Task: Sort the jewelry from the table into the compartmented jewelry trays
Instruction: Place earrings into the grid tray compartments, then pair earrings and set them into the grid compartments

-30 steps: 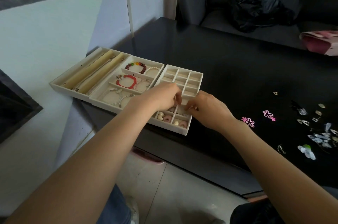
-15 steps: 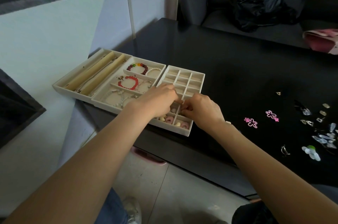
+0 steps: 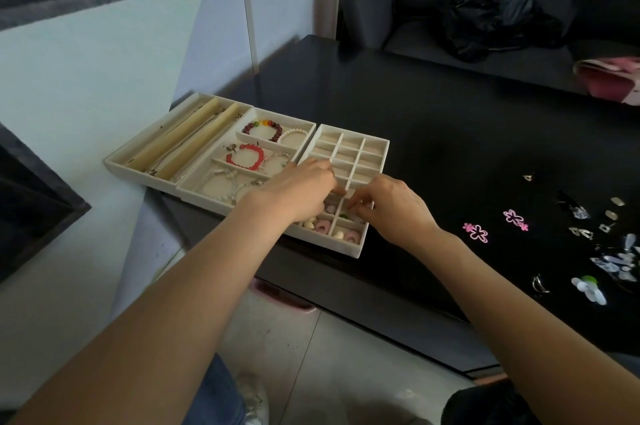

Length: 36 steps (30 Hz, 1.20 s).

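reaching over the near rows of the cream grid tray with many small square compartments (image 3: 360,150), the left hand (image 3: 304,189) and the right hand (image 3: 391,209) sit close together, fingertips nearly meeting above one of its cells; both have curled fingers, but whether either pinches a piece cannot be told. in the tray's nearest cells lie small pink rings (image 3: 353,236) and cream beads (image 3: 337,235), with a small green piece (image 3: 343,216) just below the right fingertips. touching the grid tray on its left is a cream tray with wider compartments (image 3: 277,119) holding a red bead bracelet (image 3: 244,157), a dark multicolour bead bracelet (image 3: 261,128) and a white pearl bracelet (image 3: 294,133). further left stands a cream tray with long padded rolls (image 3: 187,137). well apart to the right, on the glossy black table (image 3: 450,119), lie two pink flower-shaped pieces (image 3: 476,231) and a scatter of small silver and clear jewelry (image 3: 606,251).
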{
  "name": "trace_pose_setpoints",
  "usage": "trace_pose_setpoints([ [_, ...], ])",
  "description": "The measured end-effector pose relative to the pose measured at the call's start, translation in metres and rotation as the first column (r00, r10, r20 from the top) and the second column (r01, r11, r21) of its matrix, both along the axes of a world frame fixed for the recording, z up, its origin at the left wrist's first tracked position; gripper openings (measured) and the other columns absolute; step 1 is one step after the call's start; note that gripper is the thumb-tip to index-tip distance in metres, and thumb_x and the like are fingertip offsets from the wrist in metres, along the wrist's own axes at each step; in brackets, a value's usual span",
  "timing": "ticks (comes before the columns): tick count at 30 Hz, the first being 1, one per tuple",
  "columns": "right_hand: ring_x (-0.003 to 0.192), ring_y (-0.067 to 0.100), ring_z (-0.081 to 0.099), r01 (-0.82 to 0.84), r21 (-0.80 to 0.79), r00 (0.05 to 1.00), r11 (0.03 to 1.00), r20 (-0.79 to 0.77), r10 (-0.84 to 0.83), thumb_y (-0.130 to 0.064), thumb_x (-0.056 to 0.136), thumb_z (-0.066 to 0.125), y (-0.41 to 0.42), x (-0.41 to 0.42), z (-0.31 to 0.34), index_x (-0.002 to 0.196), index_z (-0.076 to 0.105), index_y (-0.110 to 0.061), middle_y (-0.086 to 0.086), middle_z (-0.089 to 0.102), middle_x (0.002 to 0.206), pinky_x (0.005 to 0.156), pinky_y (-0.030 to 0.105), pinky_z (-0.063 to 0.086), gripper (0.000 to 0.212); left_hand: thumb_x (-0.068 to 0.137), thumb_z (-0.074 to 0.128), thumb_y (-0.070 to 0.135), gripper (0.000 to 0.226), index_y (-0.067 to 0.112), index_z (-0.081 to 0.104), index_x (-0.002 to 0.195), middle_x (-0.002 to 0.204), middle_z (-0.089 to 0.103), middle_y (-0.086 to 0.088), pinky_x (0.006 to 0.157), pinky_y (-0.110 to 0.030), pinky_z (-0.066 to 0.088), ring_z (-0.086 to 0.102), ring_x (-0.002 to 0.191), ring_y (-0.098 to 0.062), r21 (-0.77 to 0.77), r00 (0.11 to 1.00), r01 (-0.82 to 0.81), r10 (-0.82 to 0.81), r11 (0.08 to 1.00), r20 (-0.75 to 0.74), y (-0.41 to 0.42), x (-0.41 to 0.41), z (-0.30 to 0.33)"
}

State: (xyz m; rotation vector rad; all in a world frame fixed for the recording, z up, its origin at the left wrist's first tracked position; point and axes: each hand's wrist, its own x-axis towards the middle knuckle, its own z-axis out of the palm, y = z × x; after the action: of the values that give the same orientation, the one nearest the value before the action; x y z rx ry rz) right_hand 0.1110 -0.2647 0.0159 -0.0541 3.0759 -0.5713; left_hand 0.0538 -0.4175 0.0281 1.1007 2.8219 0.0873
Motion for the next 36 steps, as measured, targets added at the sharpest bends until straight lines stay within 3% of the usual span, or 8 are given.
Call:
trace_pose_setpoints([
  [3,0.089,0.009,0.057,-0.026,-0.06,0.998,0.998,0.048,0.029,-0.021,0.091,0.059,0.001,0.0,0.001,0.103,0.07,-0.024,-0.01,0.051,0.096,0.078,0.029,0.053,0.016,0.087,0.049,-0.003,0.05,0.021,0.055,0.13,0.13,0.044,0.0,0.098,-0.036,0.042,0.044,0.119,-0.019,0.009,1.0,-0.007,0.007,1.0,0.021,0.002,0.002,0.001],
  [8,0.074,-0.002,0.048,0.056,-0.186,0.998,0.981,0.0,-0.057,-0.02,0.093,0.056,0.02,0.0,0.008,0.105,0.07,-0.019,-0.017,0.046,0.087,0.063,0.01,0.039,0.018,0.087,0.051,-0.001,0.051,0.02,0.051,0.133,0.132,0.046,-0.004,0.097,-0.037,0.042,0.044,0.121,-0.021,0.068,0.996,-0.05,0.055,0.996,-0.073,0.02,0.01,0.013],
  [13,0.084,0.0,0.053,0.194,-0.185,0.977,0.963,-0.049,-0.206,-0.015,0.096,0.05,0.066,0.018,0.01,0.117,0.063,-0.019,-0.001,0.054,0.119,0.06,0.008,0.039,0.025,0.088,0.055,0.004,0.046,0.018,0.051,0.132,0.134,0.047,-0.005,0.101,-0.039,0.041,0.044,0.124,-0.022,0.154,0.994,-0.033,0.049,0.987,-0.098,0.065,0.022,0.013],
  [18,0.13,0.016,0.041,0.334,-0.08,0.942,0.939,0.004,-0.335,-0.013,0.095,0.051,0.114,0.052,-0.004,0.136,0.047,-0.019,0.003,0.04,0.144,0.094,0.019,0.035,0.042,0.089,0.045,-0.002,0.052,0.018,0.046,0.137,0.138,0.045,-0.003,0.099,-0.035,0.038,0.042,0.125,-0.02,0.165,0.991,0.131,-0.127,0.978,-0.036,0.115,0.036,0.001],
  [22,0.142,0.02,0.024,0.39,-0.02,0.918,0.921,0.089,-0.387,-0.015,0.096,0.049,0.146,0.073,-0.015,0.146,0.032,-0.021,0.002,0.024,0.155,0.112,0.032,0.027,0.053,0.089,0.051,0.001,0.055,0.027,0.046,0.138,0.147,0.034,0.0,0.104,-0.036,0.033,0.031,0.134,-0.019,0.089,0.943,0.315,-0.322,0.945,0.078,0.15,0.049,-0.01],
  [25,0.146,0.02,0.014,0.391,0.003,0.909,0.92,0.153,-0.387,-0.014,0.098,0.046,0.163,0.081,-0.024,0.149,0.025,-0.022,0.002,0.016,0.158,0.115,0.033,0.019,0.055,0.089,0.056,0.004,0.056,0.03,0.046,0.138,0.149,0.03,-0.001,0.106,-0.037,0.031,0.028,0.136,-0.02,0.002,0.936,0.337,-0.335,0.942,0.112,0.168,0.055,-0.018],
  [30,0.141,0.019,0.027,0.348,-0.053,0.936,0.936,0.076,-0.344,-0.012,0.097,0.046,0.177,0.084,-0.032,0.141,0.043,-0.021,0.0,0.03,0.152,0.112,0.027,0.024,0.045,0.092,0.051,0.009,0.045,0.021,0.05,0.136,0.139,0.042,-0.003,0.103,-0.038,0.036,0.037,0.128,-0.022,0.032,0.977,0.211,-0.212,0.977,0.003,0.182,0.053,-0.022],
  [36,0.126,0.019,0.041,0.315,-0.039,0.948,0.948,-0.027,-0.316,-0.005,0.094,0.051,0.178,0.079,-0.03,0.125,0.06,-0.021,0.004,0.046,0.133,0.089,0.016,0.032,0.036,0.093,0.055,0.021,0.032,0.015,0.057,0.124,0.122,0.055,-0.004,0.091,-0.034,0.043,0.05,0.114,-0.02,0.095,0.99,0.116,-0.108,0.989,-0.086,0.191,0.048,-0.028],
])
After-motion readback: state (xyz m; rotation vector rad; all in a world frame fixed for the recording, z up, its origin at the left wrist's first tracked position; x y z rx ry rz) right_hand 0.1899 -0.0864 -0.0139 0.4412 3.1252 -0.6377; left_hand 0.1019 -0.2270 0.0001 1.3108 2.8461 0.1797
